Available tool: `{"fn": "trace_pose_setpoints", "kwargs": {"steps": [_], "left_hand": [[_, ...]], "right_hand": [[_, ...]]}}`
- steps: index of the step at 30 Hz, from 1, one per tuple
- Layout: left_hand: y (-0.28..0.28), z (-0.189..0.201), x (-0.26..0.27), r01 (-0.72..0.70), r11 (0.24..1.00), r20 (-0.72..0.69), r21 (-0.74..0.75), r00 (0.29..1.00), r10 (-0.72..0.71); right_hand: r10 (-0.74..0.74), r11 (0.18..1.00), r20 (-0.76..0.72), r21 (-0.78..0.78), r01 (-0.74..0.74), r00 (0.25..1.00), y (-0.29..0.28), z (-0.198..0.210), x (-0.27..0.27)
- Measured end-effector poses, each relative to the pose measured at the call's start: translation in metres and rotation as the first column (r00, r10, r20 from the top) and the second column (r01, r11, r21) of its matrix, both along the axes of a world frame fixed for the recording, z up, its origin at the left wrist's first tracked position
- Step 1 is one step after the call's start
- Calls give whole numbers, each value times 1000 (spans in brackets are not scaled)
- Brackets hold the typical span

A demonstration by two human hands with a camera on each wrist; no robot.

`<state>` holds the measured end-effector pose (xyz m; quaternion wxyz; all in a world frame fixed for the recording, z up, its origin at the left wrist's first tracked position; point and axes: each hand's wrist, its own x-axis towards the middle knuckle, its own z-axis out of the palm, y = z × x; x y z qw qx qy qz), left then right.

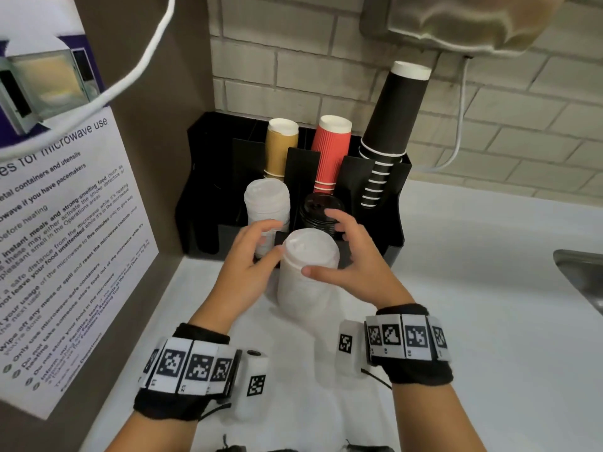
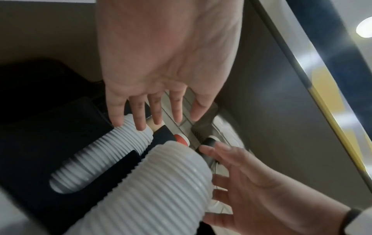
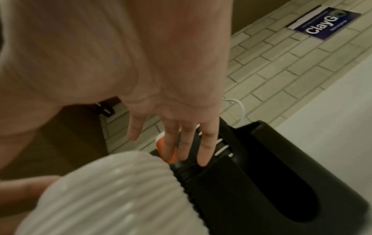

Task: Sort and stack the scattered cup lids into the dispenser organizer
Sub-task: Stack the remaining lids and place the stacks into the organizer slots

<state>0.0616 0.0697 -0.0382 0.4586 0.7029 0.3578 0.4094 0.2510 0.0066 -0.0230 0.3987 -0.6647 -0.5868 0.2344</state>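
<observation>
I was partway through the stacking step: a tall stack of white lids (image 1: 306, 269) stood on the white counter (image 1: 489, 321), touching or just short of the front of the black organizer (image 1: 396, 203). My left hand (image 1: 251, 256) sat at the stack's nine o'clock, fingers spread and straight, some resting on the second white lid stack (image 1: 267, 207) already seated in the organizer's front-left slot. My right hand (image 1: 346, 256) sat at three o'clock, fingers loosely apart, thumb lying across the stack's near face. Neither hand was clamped on it; whether the palms pressed the sides I could not tell.

I judged the next move needed both hands to close on the loose stack, lift it level so the lids stayed nested, and lower it into a lid slot that would take white lids. The stack looked tall and likely to lean or slide apart.

I counted two white lid stacks, one stack of black lids (image 1: 318, 213) in the front slot at the loose stack's twelve o'clock, and three cup stacks behind: tan cups (image 1: 280, 148), red ribbed cups (image 1: 331, 151) and black cups (image 1: 391, 125). Single lids were too many and too blurred to count.
</observation>
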Motion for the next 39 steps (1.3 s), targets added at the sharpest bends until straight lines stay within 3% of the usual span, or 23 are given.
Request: {"fn": "trace_pose_setpoints", "kwargs": {"steps": [5,11,18,21,25,28,39], "left_hand": [[2,1,-3,-19,992,93,-127,995,31],[0,-1,-8,-8,987,102,-161,994,25],[-3,1,-9,3,990,75,-140,997,8],[-9,3,-5,101,991,83,-83,992,-94],[-19,8,9,185,982,242,-41,955,-170],[-20,12,12,189,982,295,-25,940,-173],[-27,19,17,245,969,239,-9,942,-236]], "right_hand": [[15,997,238,-77,3,971,10,11,-16],[23,989,269,-150,19,963,16,8,-20],[-21,999,172,-38,28,985,16,10,-13],[73,997,-6,36,-72,997,10,21,-12],[228,974,-152,38,-225,962,2,34,-21],[274,961,-200,26,-275,941,-4,40,-19],[304,952,-307,56,-302,902,-20,48,4]]}}
